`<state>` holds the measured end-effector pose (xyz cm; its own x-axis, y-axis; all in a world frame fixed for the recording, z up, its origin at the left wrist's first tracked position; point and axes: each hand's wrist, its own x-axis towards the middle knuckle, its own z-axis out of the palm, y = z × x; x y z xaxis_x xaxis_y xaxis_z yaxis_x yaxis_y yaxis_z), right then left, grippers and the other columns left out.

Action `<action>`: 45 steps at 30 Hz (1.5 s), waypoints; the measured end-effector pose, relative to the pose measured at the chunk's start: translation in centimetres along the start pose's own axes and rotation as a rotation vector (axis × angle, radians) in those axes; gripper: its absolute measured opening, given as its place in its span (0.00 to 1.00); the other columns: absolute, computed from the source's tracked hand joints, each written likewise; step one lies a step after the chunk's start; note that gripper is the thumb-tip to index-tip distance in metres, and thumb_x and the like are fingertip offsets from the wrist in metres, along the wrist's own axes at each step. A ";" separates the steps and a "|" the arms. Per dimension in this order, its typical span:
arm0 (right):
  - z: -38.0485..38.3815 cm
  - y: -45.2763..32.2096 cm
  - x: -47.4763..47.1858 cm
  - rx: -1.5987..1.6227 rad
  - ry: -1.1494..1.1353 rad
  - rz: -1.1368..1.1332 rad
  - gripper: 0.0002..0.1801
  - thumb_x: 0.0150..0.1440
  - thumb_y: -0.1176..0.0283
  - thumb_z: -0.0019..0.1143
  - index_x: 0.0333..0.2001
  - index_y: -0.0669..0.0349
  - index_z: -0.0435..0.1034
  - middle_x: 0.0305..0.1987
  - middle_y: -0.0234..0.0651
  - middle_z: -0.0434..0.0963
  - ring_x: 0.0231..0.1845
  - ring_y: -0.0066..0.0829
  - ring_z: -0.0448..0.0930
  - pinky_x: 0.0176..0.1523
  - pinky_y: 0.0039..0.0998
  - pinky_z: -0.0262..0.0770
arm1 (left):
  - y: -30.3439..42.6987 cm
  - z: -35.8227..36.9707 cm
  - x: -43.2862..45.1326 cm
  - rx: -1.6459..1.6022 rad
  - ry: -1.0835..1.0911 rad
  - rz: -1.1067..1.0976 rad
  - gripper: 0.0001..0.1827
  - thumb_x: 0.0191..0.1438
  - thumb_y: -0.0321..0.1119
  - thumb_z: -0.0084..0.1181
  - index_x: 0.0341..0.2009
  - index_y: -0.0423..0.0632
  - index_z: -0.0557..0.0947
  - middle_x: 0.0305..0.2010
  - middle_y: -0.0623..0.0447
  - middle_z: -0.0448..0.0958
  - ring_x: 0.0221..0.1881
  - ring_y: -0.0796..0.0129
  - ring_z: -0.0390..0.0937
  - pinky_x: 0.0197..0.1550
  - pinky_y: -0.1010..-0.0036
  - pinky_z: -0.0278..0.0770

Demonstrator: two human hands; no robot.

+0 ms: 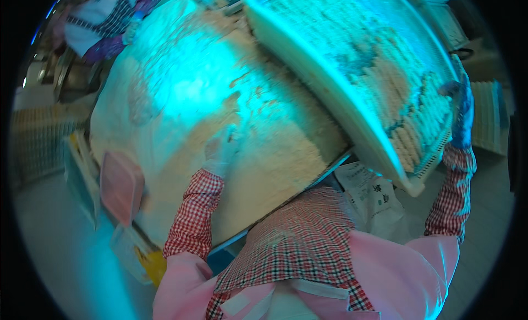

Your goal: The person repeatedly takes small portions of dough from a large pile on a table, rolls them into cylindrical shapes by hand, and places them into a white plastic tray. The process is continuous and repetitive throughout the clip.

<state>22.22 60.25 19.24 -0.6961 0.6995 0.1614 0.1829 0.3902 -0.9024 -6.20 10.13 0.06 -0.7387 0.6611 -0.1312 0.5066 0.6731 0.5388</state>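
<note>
My left hand [220, 148], in a pale glove, rests on or just above a broad layer of pale powder or crumbs [272, 159] covering the worktable. It is blurred, and its fingers cannot be made out clearly. My right hand [462, 107], in a blue glove, is at the right rim of a large white plastic tray [330, 78] with slotted sides. Rows of pale, crumb-coated pieces [406, 148] fill much of this tray, which slants over the table's right edge. Strong cyan light lies across the tray and the table.
A pink plastic container [121, 188] is at the table's left edge, above a yellow object [152, 264]. A printed white sack [371, 196] lies below the tray. Slatted crates stand at far left [45, 134] and far right [489, 113]. Another person [103, 27] works at the upper left.
</note>
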 end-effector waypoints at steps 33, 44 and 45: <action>41.0 1.3 -17.3 0.664 -0.410 0.555 0.15 0.60 0.67 0.54 0.46 0.66 0.71 0.40 0.35 0.78 0.41 0.26 0.76 0.49 0.28 0.72 | 1.3 3.5 -3.4 -0.565 0.490 -0.174 0.19 0.53 0.30 0.58 0.49 0.41 0.75 0.45 0.44 0.75 0.45 0.57 0.75 0.46 0.70 0.74; 42.6 1.7 -15.7 1.552 -0.440 1.004 0.27 0.64 0.50 0.38 0.54 0.61 0.64 0.53 0.38 0.71 0.51 0.35 0.73 0.57 0.34 0.70 | 6.0 0.5 -2.9 -0.512 0.282 -0.195 0.19 0.48 0.31 0.64 0.46 0.44 0.78 0.44 0.48 0.78 0.41 0.64 0.77 0.43 0.72 0.75; 42.8 1.6 -15.6 1.673 -0.442 0.975 0.27 0.64 0.50 0.39 0.55 0.61 0.64 0.53 0.38 0.71 0.51 0.36 0.73 0.57 0.35 0.70 | 6.4 0.7 -3.1 -0.497 0.295 -0.211 0.18 0.48 0.30 0.64 0.45 0.44 0.78 0.43 0.48 0.78 0.40 0.64 0.77 0.43 0.72 0.75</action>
<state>3.72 24.34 -1.82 -0.9225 0.0180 -0.3856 0.0057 -0.9982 -0.0603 -0.41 12.63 3.35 -0.9283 0.3632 -0.0795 0.1210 0.4973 0.8591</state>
